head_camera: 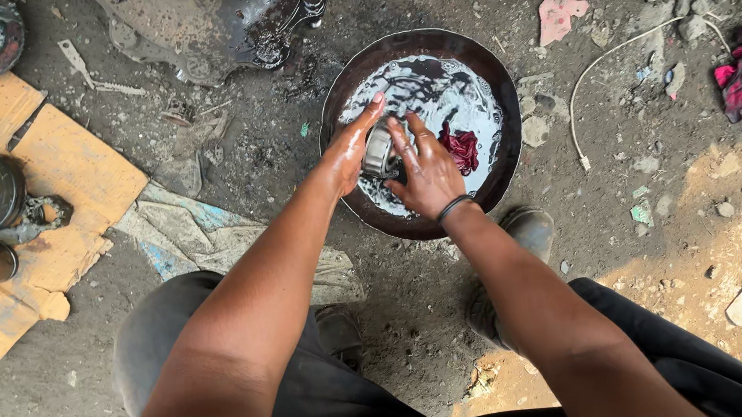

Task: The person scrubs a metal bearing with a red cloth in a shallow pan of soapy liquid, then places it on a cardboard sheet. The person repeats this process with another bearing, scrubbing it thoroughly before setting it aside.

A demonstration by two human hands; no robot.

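At frame centre, a round metal part (378, 150) is gripped between the left hand (350, 146) and right hand (425, 175), both closed on it, over a liquid-filled basin (502, 95) holding a red rag (461, 148).

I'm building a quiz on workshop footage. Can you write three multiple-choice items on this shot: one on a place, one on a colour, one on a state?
1. Where is the metal bearing?
A. over the round pan
B. on the cardboard
C. on a shoe

2. What colour is the rag in the pan?
A. white
B. dark red
C. green

3. How is the bearing held?
A. by neither hand
B. by one hand
C. between the left hand and right hand

Answers: 1 A, it sits above the liquid; 2 B, it shows red; 3 C, both hands clasp it.
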